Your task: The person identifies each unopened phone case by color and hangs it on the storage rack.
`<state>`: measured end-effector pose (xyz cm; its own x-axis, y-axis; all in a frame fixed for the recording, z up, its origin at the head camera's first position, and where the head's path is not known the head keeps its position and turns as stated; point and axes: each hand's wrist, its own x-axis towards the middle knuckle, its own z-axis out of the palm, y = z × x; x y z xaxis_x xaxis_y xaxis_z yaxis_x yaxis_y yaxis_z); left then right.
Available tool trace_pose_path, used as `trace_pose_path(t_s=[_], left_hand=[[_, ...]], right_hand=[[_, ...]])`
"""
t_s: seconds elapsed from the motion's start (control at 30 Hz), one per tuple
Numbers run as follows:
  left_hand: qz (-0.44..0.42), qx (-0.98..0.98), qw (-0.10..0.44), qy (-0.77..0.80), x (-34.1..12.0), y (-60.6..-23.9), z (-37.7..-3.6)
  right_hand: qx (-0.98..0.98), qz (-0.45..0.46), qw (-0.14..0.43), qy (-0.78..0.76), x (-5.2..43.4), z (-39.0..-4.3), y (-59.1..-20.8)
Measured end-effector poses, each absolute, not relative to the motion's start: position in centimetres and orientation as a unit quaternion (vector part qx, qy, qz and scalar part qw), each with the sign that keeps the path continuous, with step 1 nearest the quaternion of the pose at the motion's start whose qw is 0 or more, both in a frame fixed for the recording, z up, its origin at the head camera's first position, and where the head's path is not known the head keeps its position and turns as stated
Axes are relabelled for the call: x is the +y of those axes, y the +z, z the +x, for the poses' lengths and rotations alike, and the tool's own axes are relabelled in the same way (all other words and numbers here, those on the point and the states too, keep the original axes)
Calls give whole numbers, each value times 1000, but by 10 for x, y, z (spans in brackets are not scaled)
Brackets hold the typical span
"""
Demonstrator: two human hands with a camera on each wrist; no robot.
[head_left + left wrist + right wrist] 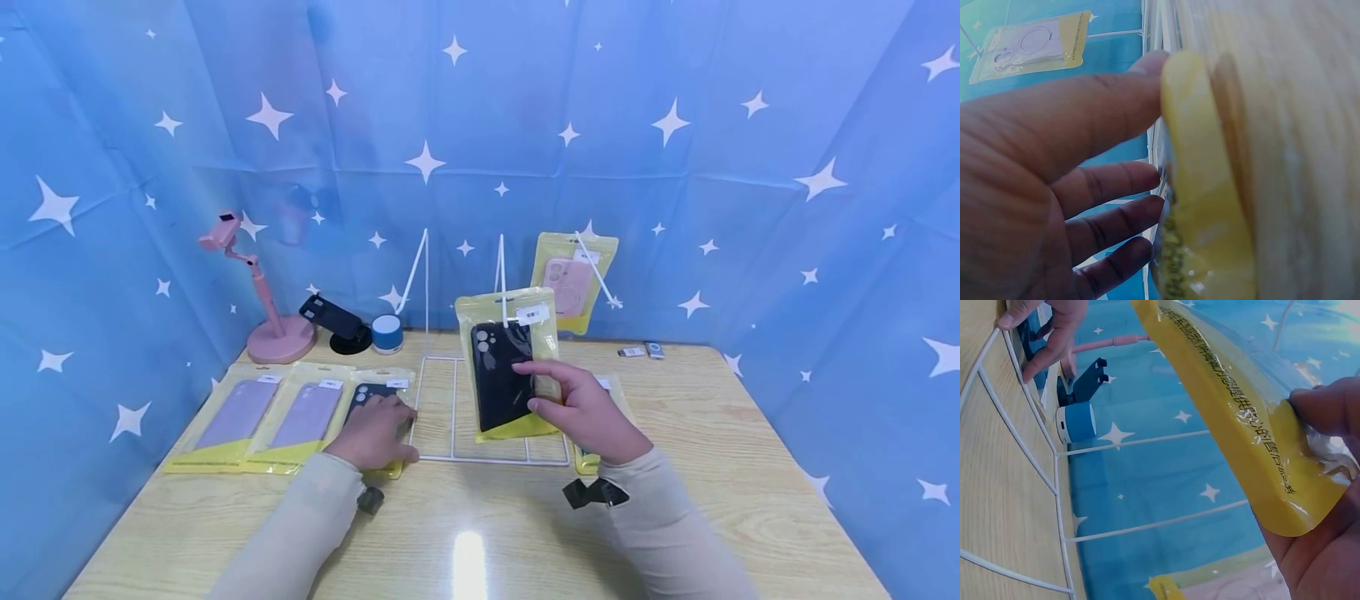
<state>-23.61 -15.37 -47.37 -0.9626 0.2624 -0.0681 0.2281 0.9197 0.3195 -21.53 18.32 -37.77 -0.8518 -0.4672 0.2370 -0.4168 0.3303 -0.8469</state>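
Note:
In the head view my right hand point(592, 412) grips the lower right side of a clear and yellow pouch holding a black phone case point(498, 375). The pouch hangs upright at the middle hook point(502, 275) of a white wire rack; whether the hook runs through its slot is hard to tell. Its yellow bottom point(1241, 431) shows in the right wrist view, between thumb and fingers. My left hand point(378, 432) rests on another pouched dark phone case point(367, 396) lying on the table. The left wrist view has its fingers fairly straight against that pouch's yellow end point(1204, 181).
Two pouched purple cases point(236, 414) lie at the left. A pouched pink case point(567, 283) hangs on the rack's right hook. Behind stand a pink stand point(281, 337), a black phone holder point(348, 333) and a blue-white cylinder point(387, 333). Another pouch point(587, 461) lies partly behind my right hand.

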Motion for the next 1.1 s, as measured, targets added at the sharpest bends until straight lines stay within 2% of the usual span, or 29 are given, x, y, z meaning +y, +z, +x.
trace_pose_path(t_s=[0.6,1.1], left_hand=[[125,979,57,153,-154,-473,-236],[123,979,57,152,-154,-473,-237]], right_hand=[[828,-234,13,-510,177,-229,-379],[829,-226,-19,-511,168,-258,-377]])
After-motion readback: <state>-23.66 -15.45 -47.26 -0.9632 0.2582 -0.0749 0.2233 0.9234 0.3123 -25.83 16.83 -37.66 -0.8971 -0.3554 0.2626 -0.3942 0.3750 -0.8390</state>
